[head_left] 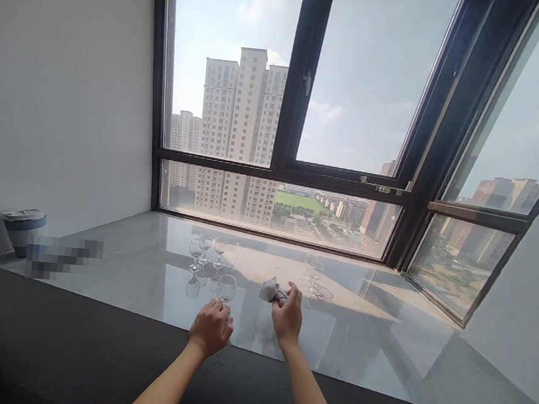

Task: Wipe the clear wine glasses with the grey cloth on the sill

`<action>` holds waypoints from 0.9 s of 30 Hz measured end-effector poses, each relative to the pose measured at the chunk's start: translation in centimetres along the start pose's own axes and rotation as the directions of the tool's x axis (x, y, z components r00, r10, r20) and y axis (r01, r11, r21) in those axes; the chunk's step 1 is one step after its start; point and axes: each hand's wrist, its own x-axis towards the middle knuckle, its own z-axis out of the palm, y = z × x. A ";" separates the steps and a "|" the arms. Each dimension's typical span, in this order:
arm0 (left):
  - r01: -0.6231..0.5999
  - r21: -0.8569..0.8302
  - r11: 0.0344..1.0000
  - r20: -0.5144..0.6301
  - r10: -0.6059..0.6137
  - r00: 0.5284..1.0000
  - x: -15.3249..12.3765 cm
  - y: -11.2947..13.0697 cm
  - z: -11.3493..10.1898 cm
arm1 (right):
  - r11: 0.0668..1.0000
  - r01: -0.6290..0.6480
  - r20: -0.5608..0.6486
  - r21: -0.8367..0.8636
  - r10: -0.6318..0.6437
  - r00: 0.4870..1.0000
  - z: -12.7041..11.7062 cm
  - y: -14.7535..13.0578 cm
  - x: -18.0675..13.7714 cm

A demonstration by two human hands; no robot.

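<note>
My left hand (211, 328) is closed at the stem of a clear wine glass (227, 288) near the front edge of the sill; the glass stands upright with its bowl above my fingers, and its base is partly hidden. My right hand (288, 315) pinches a crumpled pale grey cloth (270, 289), held just to the right of that glass and apart from it. Further back on the left stand three stemmed glasses, the nearest being a wine glass (196, 248). Beyond my right hand, two more glasses, one a wine glass (316, 271), stand in sunlight.
The glossy grey window sill (139, 285) mirrors the glasses. At its left end is a bucket-like container (24, 231) with a blue band, beside a pixelated patch. A dark-framed window (279, 171) borders the back, and white walls (72, 84) close both sides.
</note>
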 end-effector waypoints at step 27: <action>0.034 -0.045 0.998 0.010 -0.034 0.999 -0.1 0.2 0.0 | 0.724 0.689 0.309 -0.034 -0.647 0.696 0.5 -14.6 2.9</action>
